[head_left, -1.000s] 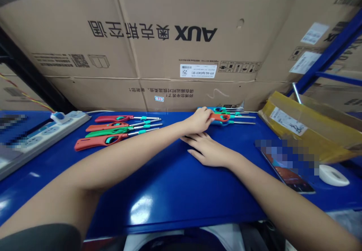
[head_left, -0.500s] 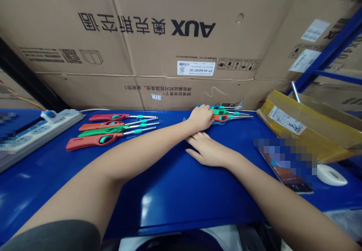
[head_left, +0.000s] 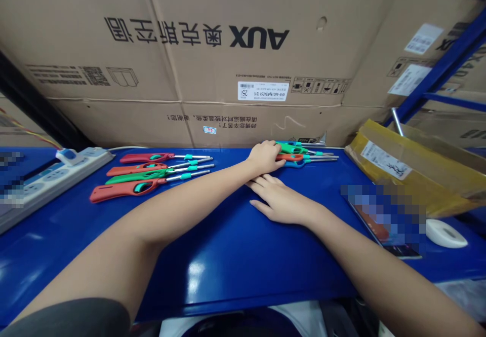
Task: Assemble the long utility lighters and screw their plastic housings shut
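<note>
Lighters (head_left: 123,191) with long metal stems lie in two groups on the blue tabletop (head_left: 228,261), stems pointing right. At the far left, a white power strip (head_left: 53,175) holds a plug (head_left: 68,155). Beside it lies the left group: one red, two orange and one green. Next, the left hand (head_left: 265,158) rests over the handle ends of the right group, fingers bent; whether it grips one cannot be told. Just nearer, the right hand (head_left: 279,197) lies palm down, fingers and thumb spread, its fingertips partly hidden beneath the left wrist. Green, orange and blue handles show beyond. Rightmost are a phone (head_left: 402,250), a yellow-taped box (head_left: 429,175) and a white oval object (head_left: 447,233).
</note>
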A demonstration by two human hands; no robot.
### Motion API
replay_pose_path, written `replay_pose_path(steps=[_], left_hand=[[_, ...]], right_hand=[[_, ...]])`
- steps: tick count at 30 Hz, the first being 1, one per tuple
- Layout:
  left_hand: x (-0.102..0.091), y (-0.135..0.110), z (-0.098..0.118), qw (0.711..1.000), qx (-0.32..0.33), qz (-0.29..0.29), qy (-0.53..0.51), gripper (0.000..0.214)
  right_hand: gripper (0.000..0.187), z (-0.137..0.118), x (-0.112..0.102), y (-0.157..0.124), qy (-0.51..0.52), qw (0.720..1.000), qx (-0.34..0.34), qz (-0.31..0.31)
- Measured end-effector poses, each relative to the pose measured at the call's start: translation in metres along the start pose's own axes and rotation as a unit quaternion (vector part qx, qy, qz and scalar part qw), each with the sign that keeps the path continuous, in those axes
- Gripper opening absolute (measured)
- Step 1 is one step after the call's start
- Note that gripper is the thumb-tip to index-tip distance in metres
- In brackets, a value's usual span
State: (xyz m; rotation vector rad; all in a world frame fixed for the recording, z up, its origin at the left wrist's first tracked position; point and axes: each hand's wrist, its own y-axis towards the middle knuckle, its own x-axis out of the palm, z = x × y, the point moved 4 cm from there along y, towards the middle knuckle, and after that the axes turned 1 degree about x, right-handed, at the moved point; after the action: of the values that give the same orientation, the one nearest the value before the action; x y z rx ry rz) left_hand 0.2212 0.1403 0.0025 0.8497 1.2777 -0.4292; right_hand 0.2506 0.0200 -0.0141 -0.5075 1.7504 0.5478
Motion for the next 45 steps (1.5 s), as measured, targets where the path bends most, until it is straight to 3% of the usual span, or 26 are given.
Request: replay_pose_path(steps=[6,10,14,16,19,21,25,30,33,35,39,42,45], left_hand=[[-0.013,0.0,-0.002,0.999,0.005,0.026,-0.027,0.039],[-0.047,-0.01,-0.01,0.996,-0.003,0.075,-0.051,0.03],[-0.084,-0.049,-0.025,0.993,0.001,0.099,-0.067,0.025],[-0.093,-0.079,-0.037,0.997,0.001,0.051,-0.05,0.021],[-0.096,-0.131,-0.065,0.997,-0.053,-0.057,0.008,0.029],[-0.097,-0.163,-0.087,0.988,-0.095,-0.099,0.069,0.03],[-0.099,-0.207,-0.124,0.978,-0.118,-0.122,0.124,0.032],[-0.097,-0.224,-0.148,0.981,-0.119,-0.119,0.096,0.031],[-0.089,-0.219,-0.139,0.987,-0.096,-0.113,0.056,0.02],[-0.081,-0.212,-0.121,0.992,-0.069,-0.103,0.019,0.019],[-0.07,-0.199,-0.07,0.995,-0.002,-0.08,-0.061,0.026],[-0.074,-0.198,-0.043,0.989,0.048,-0.041,-0.135,0.041],[-0.081,-0.202,-0.043,0.987,0.073,-0.045,-0.133,0.052]], right_hand=[[0.051,-0.005,-0.005,-0.001,-0.007,1.0,0.005,0.014],[0.04,-0.006,-0.009,-0.001,-0.065,0.998,0.016,0.02],[0.032,0.002,-0.015,-0.001,-0.106,0.993,0.051,0.015],[0.035,0.008,-0.018,-0.001,-0.112,0.991,0.068,0.015],[0.036,0.015,-0.021,-0.003,-0.117,0.988,0.1,0.013],[0.035,0.019,-0.023,-0.004,-0.119,0.985,0.128,0.014],[0.034,0.029,-0.023,-0.006,-0.113,0.977,0.181,0.023],[0.03,0.038,-0.017,-0.006,-0.095,0.977,0.184,0.041],[0.027,0.037,-0.015,-0.005,-0.097,0.977,0.179,0.064],[0.029,0.031,-0.016,-0.004,-0.095,0.98,0.152,0.091],[0.033,0.001,-0.023,-0.004,-0.039,0.988,0.011,0.152],[0.032,-0.02,-0.028,-0.006,0.004,0.988,-0.045,0.146],[0.032,-0.033,-0.027,-0.007,0.014,0.992,-0.075,0.103]])
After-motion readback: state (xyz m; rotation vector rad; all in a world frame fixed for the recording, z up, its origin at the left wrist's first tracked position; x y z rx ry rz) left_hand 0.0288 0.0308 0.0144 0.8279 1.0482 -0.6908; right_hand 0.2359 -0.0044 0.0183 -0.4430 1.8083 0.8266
